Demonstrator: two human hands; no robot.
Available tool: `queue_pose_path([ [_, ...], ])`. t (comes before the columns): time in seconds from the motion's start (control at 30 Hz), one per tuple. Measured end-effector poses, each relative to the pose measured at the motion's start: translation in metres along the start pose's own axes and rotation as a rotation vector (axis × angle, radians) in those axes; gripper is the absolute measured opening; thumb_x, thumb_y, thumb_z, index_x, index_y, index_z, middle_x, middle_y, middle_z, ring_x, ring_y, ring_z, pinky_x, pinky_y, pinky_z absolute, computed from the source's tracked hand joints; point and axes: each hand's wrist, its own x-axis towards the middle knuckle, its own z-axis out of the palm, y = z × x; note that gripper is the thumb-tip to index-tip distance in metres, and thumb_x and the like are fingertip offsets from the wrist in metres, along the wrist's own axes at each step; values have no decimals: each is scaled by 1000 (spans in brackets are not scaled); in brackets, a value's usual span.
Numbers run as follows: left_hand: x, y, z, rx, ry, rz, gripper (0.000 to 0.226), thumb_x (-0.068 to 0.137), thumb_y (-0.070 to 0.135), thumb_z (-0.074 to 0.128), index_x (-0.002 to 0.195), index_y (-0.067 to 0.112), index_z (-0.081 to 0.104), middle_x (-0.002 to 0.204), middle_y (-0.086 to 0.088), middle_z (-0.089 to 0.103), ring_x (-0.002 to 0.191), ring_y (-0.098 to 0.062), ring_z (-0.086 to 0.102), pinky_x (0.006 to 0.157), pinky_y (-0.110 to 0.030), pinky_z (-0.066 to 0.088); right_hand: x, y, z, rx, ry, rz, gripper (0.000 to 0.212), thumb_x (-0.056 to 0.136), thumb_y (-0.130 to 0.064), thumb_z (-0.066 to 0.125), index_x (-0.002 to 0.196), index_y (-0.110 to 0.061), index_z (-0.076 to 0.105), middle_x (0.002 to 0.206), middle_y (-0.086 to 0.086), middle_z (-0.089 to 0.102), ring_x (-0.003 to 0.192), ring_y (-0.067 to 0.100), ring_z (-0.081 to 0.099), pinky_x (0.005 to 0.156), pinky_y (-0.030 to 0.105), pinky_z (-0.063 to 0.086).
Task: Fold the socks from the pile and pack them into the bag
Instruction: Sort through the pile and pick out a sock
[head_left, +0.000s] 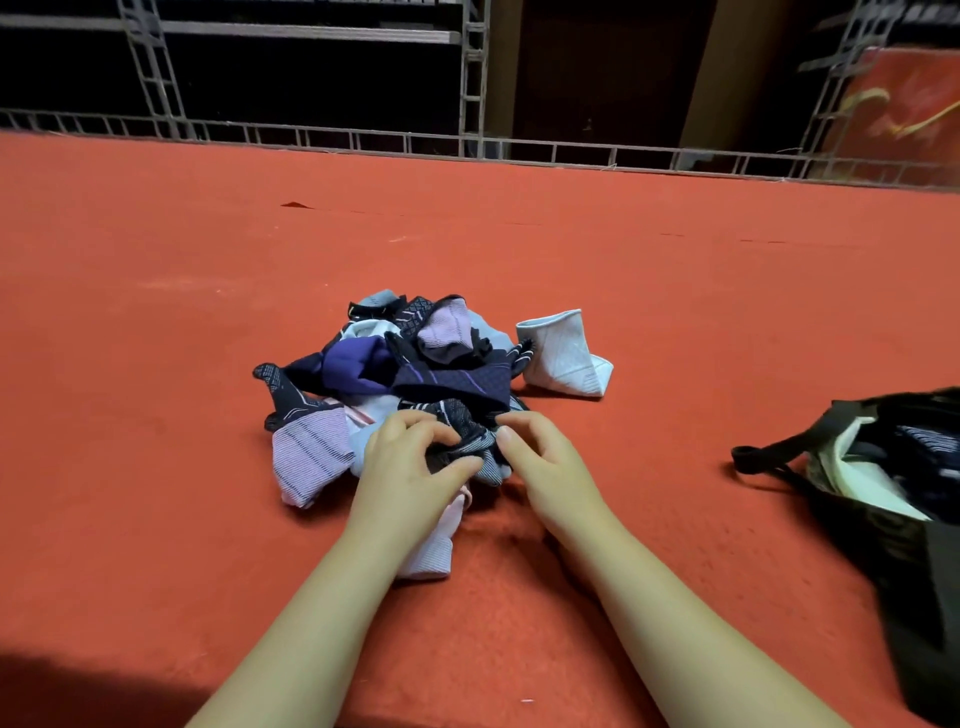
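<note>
Both hands (457, 457) pinch a dark sock (462, 441) at the pile's (395, 364) near edge.

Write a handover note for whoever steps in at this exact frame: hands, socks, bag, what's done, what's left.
Left hand: grip closed on a dark patterned sock at the near edge of the pile.
Right hand: fingertips pinching the same sock from the other side.
Pile: sits mid-carpet, many socks unfolded.
Light blue sock: lies apart, just right of the pile.
Bag: black, open, at the far right; some fabric already inside, contents unclear.
Done: apparently a few items packed.
Left: fold the held sock, then the rest, and pack all.
</note>
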Motion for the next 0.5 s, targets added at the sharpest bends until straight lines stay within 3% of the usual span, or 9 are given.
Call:
queue_pose_path([
  [0.1,12,3,9,7,-20,42,23,75,28,75,62,34,57,98,12,49,106,-12,47,98,-31,36,0,4,-6,12,-30,4,21,78,-46,51,94,-35,60,101,-11,64,100,9,60,96,44,48],
  [0.27,17,21,29,-298,-89,69,30,84,11,66,62,25,52,98,11,55,91,11,49,85,-13,36,-1,11,-28,51,0,-44,35,74,-54,51,96,-29,61,102,-6,66,97,10,61,92,36,48],
  [0.37,21,43,48,-564,-158,-41,26,89,14,59,66,24,53,94,17,62,82,0,55,76,-28,45,4,13,-50,145,157,-82,45,73,-52,50,102,-21,63,109,1,66,105,13,61,96,37,47],
  [0.43,27,59,60,-662,-228,-72,23,92,16,57,69,23,57,81,20,64,70,0,53,66,-25,41,9,14,-67,121,228,-127,44,76,-54,52,108,-26,62,118,5,62,114,18,58,101,46,44],
  [0.5,33,73,74,-742,-320,-53,14,90,21,58,76,20,59,75,12,61,67,-4,50,68,-24,39,13,20,-83,126,192,-172,56,76,-65,58,117,-26,59,123,8,60,118,23,56,102,48,43],
])
